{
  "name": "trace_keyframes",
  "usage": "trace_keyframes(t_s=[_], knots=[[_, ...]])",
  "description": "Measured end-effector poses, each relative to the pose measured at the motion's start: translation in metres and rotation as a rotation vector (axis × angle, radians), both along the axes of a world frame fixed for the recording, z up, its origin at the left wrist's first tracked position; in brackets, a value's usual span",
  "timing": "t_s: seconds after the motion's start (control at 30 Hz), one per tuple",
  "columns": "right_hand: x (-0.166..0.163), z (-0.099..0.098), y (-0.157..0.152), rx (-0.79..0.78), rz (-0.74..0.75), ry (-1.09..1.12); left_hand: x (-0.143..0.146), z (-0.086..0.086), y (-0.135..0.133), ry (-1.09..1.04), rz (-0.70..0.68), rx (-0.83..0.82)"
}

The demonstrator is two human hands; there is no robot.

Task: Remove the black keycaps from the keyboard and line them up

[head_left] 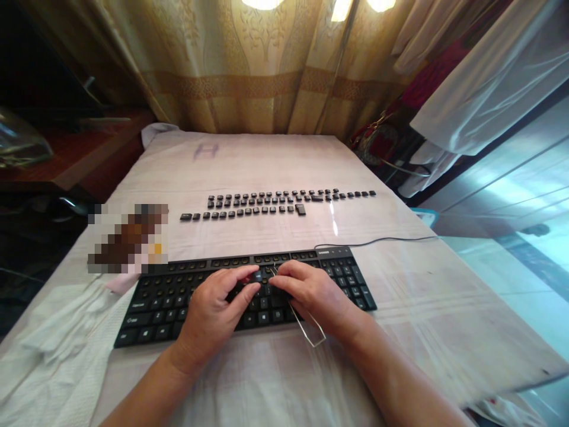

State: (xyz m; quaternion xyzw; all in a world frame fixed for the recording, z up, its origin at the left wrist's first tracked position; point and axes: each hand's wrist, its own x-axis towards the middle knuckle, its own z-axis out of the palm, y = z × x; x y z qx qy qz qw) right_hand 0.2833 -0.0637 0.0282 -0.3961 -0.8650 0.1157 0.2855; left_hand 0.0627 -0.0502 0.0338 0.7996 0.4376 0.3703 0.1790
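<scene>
A black keyboard (186, 284) lies on the cloth-covered table (267, 166) in front of me. Both hands rest over its middle. My left hand (217, 308) pinches a keycap (258, 276) between thumb and forefinger. My right hand (311, 290) grips a thin wire keycap puller (309, 326), whose loop sticks out toward me under the palm and whose tip meets the same key. Farther back, several removed black keycaps (275, 201) lie in two rows on the cloth.
The keyboard's cable (377, 240) runs off to the right. A blurred-out patch (128, 237) sits at the keyboard's left corner. Curtains hang behind the table; a dark wooden shelf (80, 154) stands left, and white cloth hangs on the right.
</scene>
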Motion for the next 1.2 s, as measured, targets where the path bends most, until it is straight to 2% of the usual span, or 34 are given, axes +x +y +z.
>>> trace_keyframes(t_s=[0.1,0.17,0.27,0.4,0.63,0.73,0.83,0.93,1.03,1.17,1.2], knots=[[-0.003,0.001,-0.001,0.016,-0.025,-0.109,0.001,0.000,-0.001,-0.076,0.006,-0.092],[-0.002,0.003,-0.001,0.046,0.008,-0.120,0.002,0.001,-0.001,-0.104,-0.005,-0.131],[-0.001,0.006,-0.001,0.113,0.038,0.010,0.003,0.003,-0.002,-0.142,-0.030,-0.152],[-0.005,0.009,-0.006,0.159,-0.063,0.247,0.007,0.003,-0.004,-0.216,-0.057,-0.201],[-0.017,0.003,-0.007,0.230,-0.067,0.252,0.009,-0.001,-0.008,-0.301,-0.093,-0.344],[-0.019,0.002,-0.006,0.185,-0.068,0.305,0.009,-0.003,-0.008,-0.281,-0.128,-0.259],[-0.012,0.005,-0.001,0.113,-0.103,0.363,0.006,-0.005,-0.005,-0.210,-0.120,-0.084],[0.012,0.012,0.016,0.035,-0.267,0.415,0.001,-0.007,0.000,-0.118,-0.101,0.100],[0.049,0.020,0.049,-0.076,-0.476,0.434,-0.002,-0.009,0.004,-0.066,-0.087,0.230],[0.087,0.021,0.101,-0.292,-0.713,0.159,-0.004,-0.012,0.007,-0.023,-0.078,0.311],[0.092,0.018,0.112,-0.323,-0.731,0.125,-0.004,-0.012,0.007,-0.013,-0.078,0.326]])
